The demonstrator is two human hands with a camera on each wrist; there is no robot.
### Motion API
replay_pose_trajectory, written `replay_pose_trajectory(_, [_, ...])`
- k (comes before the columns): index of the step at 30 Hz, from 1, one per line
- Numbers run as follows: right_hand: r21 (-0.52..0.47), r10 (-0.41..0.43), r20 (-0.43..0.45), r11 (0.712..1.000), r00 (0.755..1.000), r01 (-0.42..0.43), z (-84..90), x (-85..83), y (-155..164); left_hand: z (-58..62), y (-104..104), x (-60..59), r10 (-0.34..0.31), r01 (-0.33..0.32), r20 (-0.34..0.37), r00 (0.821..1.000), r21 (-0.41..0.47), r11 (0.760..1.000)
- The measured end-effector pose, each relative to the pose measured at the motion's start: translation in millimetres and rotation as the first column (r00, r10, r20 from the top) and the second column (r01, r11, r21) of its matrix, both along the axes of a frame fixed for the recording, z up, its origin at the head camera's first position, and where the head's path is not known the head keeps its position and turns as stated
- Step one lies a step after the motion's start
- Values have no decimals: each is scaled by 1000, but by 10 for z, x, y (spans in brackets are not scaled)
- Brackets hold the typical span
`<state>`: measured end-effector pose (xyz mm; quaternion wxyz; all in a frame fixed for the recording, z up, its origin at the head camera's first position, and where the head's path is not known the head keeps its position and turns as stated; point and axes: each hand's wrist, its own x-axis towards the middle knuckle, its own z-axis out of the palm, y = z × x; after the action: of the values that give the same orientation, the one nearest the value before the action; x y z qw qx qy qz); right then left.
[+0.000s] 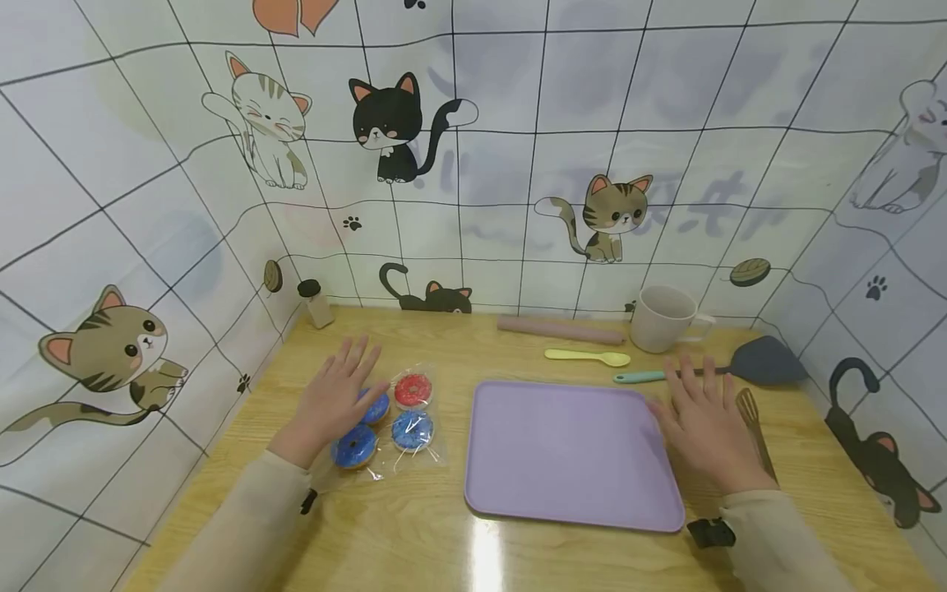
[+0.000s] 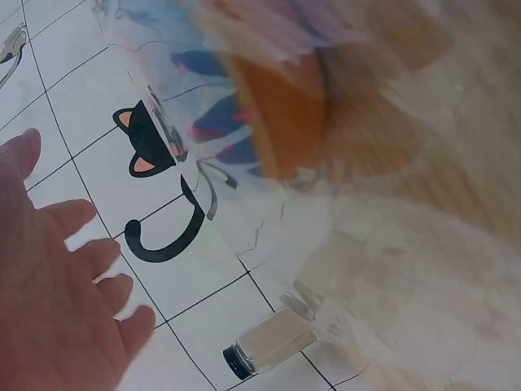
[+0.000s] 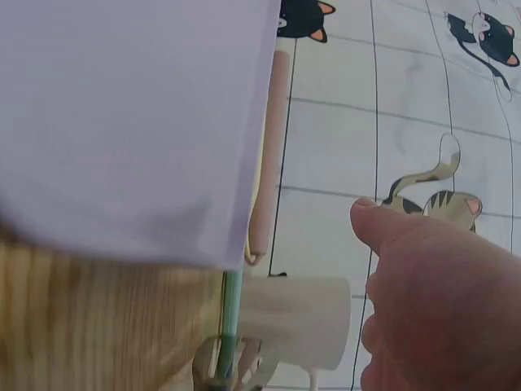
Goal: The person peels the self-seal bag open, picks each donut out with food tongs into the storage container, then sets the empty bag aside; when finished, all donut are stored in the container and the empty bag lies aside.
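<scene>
My left hand (image 1: 336,400) lies palm down with fingers spread, over or beside several toy donuts in clear plastic wrapping. A red-topped donut (image 1: 413,390) and a blue-topped donut (image 1: 412,431) show fully; other blue ones are partly behind the hand. On the right, my right hand (image 1: 706,423) is spread above the right edge of a lilac tray (image 1: 570,456), near the handle of a spatula (image 1: 765,362) and a whisk (image 1: 750,411). Neither hand grips anything. Blurred plastic fills much of the left wrist view, beside the left hand (image 2: 65,277).
Along the back stand a shaker with a black lid (image 1: 318,306), a pink rolling pin (image 1: 560,330) and a white mug (image 1: 662,319). A yellow spoon (image 1: 587,358) lies in front of the rolling pin. Cat-printed sheeting (image 1: 503,164) walls the wooden table (image 1: 414,526) at the back and both sides.
</scene>
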<state>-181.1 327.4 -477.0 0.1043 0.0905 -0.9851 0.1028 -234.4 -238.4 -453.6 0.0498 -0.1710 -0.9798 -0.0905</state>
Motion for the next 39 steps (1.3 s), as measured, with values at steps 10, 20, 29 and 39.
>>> replay_pose_trajectory(10, [39, 96, -111, 995, 989, -92, -24, -46, -413, 6, -39, 53, -41, 41, -2, 999, 25, 999])
replay_pose_trajectory(20, [23, 282, -236, 958, 930, -285, -14, -78, -939, -5, -157, 135, -97, 91, -97, 991, -57, 994])
replay_pose_trajectory(29, [-22, 372, -162, 925, 914, -380, 3, -61, -1452, -23, -327, 191, -133, 133, -33, 991, 16, 991])
replay_pose_trajectory(39, [-51, 511, -107, 854, 853, -518, 22, -57, -2008, 85, -547, 195, -215, 206, 90, 972, 99, 974])
